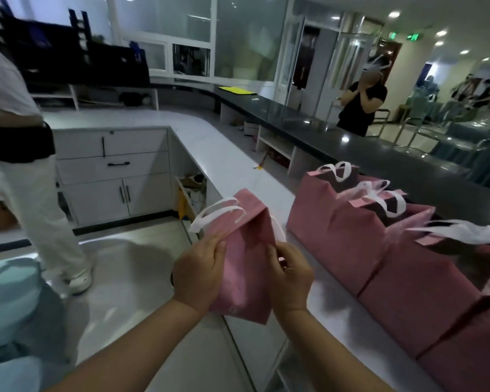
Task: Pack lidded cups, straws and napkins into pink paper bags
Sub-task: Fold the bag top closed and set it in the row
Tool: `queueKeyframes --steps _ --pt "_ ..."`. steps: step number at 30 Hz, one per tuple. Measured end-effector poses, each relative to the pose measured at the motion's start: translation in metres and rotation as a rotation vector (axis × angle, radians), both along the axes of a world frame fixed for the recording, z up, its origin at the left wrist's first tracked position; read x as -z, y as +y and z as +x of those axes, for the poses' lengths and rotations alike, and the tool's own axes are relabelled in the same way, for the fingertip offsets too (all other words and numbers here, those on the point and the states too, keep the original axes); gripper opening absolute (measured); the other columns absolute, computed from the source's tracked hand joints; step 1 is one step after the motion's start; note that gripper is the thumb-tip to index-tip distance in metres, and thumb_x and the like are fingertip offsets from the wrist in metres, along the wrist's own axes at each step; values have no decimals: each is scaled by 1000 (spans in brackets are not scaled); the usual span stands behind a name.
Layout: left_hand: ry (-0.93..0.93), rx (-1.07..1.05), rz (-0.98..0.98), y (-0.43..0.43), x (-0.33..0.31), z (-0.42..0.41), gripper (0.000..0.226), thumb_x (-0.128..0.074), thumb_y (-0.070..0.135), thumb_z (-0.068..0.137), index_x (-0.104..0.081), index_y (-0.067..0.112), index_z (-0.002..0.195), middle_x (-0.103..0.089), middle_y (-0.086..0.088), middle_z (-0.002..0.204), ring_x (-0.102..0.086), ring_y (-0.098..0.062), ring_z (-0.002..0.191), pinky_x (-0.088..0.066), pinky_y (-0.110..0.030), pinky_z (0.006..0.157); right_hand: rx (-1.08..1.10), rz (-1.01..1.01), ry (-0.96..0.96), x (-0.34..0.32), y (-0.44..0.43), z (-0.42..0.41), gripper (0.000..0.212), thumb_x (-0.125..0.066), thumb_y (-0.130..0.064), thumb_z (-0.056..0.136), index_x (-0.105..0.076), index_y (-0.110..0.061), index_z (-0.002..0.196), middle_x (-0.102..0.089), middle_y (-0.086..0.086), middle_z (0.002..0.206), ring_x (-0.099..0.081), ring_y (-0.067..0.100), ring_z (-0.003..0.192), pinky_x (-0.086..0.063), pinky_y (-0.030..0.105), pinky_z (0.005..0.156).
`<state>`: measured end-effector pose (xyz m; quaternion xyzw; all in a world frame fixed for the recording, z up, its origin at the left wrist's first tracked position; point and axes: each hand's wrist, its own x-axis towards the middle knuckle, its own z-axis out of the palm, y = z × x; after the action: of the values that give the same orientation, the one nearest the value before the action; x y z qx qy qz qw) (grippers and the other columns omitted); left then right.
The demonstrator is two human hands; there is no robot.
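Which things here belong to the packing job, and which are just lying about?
Job: flat pink paper bag with white handles, gripped by left hand and right hand; row of standing pink paper bags.
Lying about: yellow flat sheet on dark counter; white drawer cabinet.

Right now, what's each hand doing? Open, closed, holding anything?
Left hand: closed, gripping the left edge of the pink bag.
Right hand: closed, pinching the same bag's right edge.

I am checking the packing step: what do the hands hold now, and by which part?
One pink paper bag: the left hand grips its left edge, the right hand pinches its right edge.
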<state>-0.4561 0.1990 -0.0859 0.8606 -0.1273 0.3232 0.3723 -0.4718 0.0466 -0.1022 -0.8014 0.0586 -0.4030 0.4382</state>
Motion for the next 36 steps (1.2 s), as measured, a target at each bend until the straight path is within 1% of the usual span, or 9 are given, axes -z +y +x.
queueKeyframes --steps 2,4,7,13,20,26,32,34,36 --pt "-29 12 9 -4 -12 47 39 -40 31 90 -71 10 104 -72 -10 79 -64 -27 59 -48 -28 52 -16 -19 1 -14 -9 47 7 -65 -17 79 -71 -17 77 -66 -5 73 -60 16 63 -49 31 58" --pt "-78 -4 33 -11 -27 93 42 -38 31 89 -70 10 104 -71 -10 78 -63 -27 56 -43 -24 51 -20 -70 6 -31 -20 91 6 -70 -14 77 -71 -20 78 -66 -8 72 -60 14 66 -50 32 61" --pt "-151 -17 54 -27 -48 154 36 -43 25 89 -70 8 104 -72 -10 81 -64 -25 57 -40 -20 55 35 -148 15 -54 -38 148 7 -72 -20 76 -70 -26 79 -64 -13 71 -57 6 64 -47 27 60" --pt "-209 33 -3 -65 -79 264 24 -55 10 84 -70 6 103 -72 -12 83 -67 -28 66 -38 -21 64 117 -194 -49 -81 -71 236 10 -70 -18 78 -70 -25 86 -64 -14 77 -57 7 72 -47 27 63" --pt "-273 247 -133 -122 -96 387 27 -49 18 92 -68 7 107 -72 -11 90 -67 -30 73 -49 -29 65 265 -199 -205 -100 -114 327 18 -70 -6 76 -69 -15 91 -64 -6 81 -56 9 73 -48 21 65" --pt "-287 520 -209 -185 -116 508 38 -40 29 93 -68 10 111 -71 -4 105 -67 -22 92 -46 -23 76 461 -235 -301 -121 -150 412 17 -70 3 76 -68 -8 89 -61 -2 80 -52 3 70 -42 9 62" --pt "-255 727 -233 -246 -124 592 39 -37 31 94 -67 12 112 -70 -1 104 -64 -15 91 -45 -19 78 649 -272 -273 -132 -186 473 20 -71 8 71 -69 -7 84 -65 3 78 -55 8 65 -49 31 56" --pt "-238 773 -215 -266 -122 615 36 -40 27 93 -66 11 113 -71 -3 103 -65 -18 89 -50 -25 76 694 -270 -223 -133 -199 490 17 -72 4 73 -69 -8 85 -66 3 79 -59 14 66 -51 36 56" --pt "-209 802 -207 -286 -117 635 32 -45 20 92 -66 10 114 -71 -5 102 -67 -22 87 -53 -32 74 733 -288 -162 -133 -214 506 16 -72 -1 74 -69 -10 86 -66 1 81 -61 15 67 -51 34 58"
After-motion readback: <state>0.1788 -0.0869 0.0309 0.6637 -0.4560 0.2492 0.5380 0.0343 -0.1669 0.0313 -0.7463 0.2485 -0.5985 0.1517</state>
